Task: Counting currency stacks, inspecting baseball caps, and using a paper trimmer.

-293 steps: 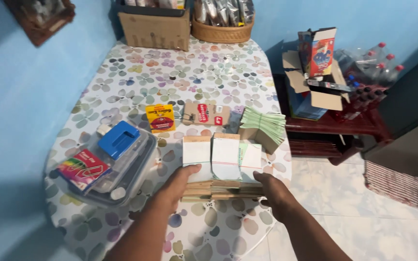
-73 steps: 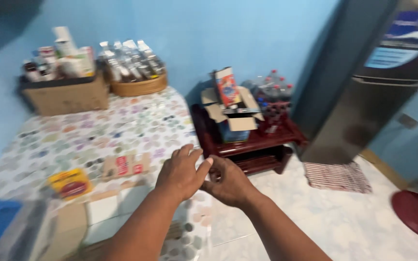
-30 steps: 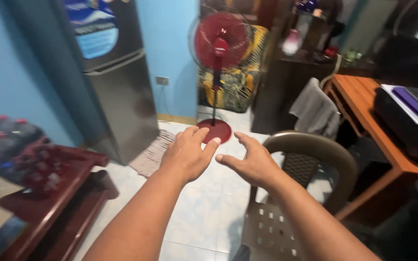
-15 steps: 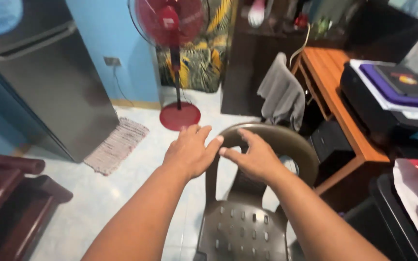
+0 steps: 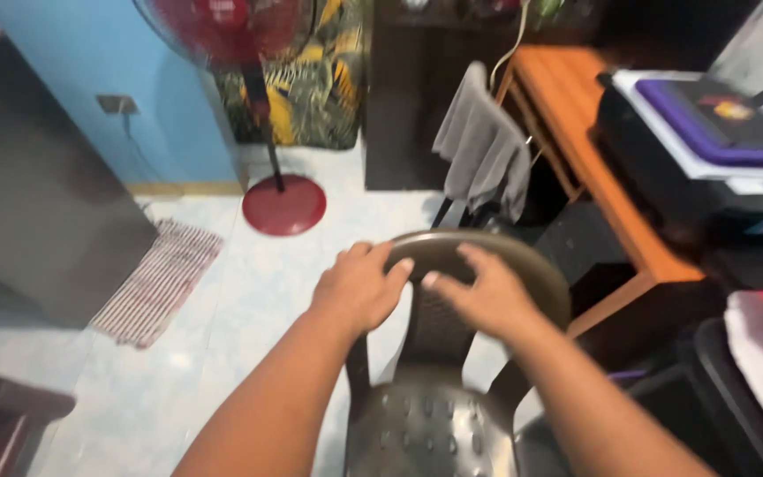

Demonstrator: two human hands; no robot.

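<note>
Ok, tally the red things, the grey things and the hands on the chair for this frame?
Red: 1, the standing fan.
Grey: 1, the cloth draped by the orange table.
Hands on the brown plastic chair: 2, left hand, right hand.
Total: 4.

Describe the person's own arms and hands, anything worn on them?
Both forearms are bare as far as the frame shows: no sleeves, gloves, watch or bracelets. The left hand and right hand show no rings, though motion blur hides fine detail. Fingernails look short and unpainted.
</note>
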